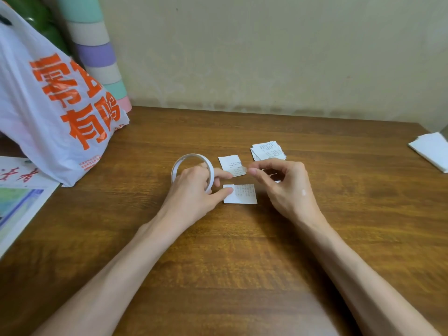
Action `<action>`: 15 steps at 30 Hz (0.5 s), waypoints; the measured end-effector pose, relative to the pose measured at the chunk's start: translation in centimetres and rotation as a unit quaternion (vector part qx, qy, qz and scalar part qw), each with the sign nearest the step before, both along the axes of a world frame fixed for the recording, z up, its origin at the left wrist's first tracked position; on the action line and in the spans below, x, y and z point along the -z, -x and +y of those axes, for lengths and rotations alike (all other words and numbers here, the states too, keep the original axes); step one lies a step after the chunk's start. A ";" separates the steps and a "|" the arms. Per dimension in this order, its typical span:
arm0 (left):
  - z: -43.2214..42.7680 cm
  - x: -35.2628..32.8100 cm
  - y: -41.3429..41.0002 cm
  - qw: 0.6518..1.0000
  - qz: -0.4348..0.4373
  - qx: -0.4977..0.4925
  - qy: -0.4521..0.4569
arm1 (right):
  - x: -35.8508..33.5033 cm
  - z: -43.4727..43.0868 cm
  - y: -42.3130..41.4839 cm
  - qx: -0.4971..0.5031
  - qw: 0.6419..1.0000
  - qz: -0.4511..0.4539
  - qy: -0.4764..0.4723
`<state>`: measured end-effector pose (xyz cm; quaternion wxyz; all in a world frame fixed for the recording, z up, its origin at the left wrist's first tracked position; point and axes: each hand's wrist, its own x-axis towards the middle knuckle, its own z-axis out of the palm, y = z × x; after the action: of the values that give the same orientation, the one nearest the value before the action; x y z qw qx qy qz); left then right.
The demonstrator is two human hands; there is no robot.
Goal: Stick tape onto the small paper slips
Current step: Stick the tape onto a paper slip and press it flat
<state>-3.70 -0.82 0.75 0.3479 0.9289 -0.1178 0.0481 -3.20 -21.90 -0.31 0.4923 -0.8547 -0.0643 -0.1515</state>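
1. Hidden: the left hand (194, 192) covers the near side of the tape roll (191, 155), so only the far arc of the white ring shows
2. Left hand grips the roll with curled fingers. Its index tip touches the far slip (229, 163) and its thumb tip rests on the near slip (243, 194)
3. Right hand (283, 187) has its fingers curled, with thumb and index pinching the end of a short tape strip (240, 169). The strip lies over the far slip's lower right corner
4. A white scrap shows under the right fingers, can't tell what it is
5. Both slips lie flat on the wooden table (242, 251), mid-table, between the hands. The slip stack (268, 150) sits just behind the right hand
6. Print on the slips is too small to read
7. Plastic bag (48, 98) at left has big orange characters. "有鸣" reads on the lower row, the upper row is partly creased
8. Printed sheet (17, 190) at the left edge is cut off and its red brush writing is unreadable
9. White paper (431, 149) at the right edge is cut off by the frame
10. Stack of pastel rolls (97, 52) stands behind the bag, top out of view
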 end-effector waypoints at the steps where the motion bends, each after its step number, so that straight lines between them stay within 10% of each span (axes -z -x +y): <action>1: 0.1 0.0 0.0 1.000 -0.004 -0.001 -0.017 | 0.0 -0.1 0.0 -0.009 1.000 0.006 0.003; 15: 0.1 0.4 -0.4 0.999 0.015 0.015 -0.042 | -0.5 0.1 0.1 -0.055 0.988 0.141 0.032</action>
<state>-3.34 -0.76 0.38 0.3109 0.9414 -0.1286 0.0241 -3.30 -21.80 0.17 0.4765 -0.8780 -0.0454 0.0001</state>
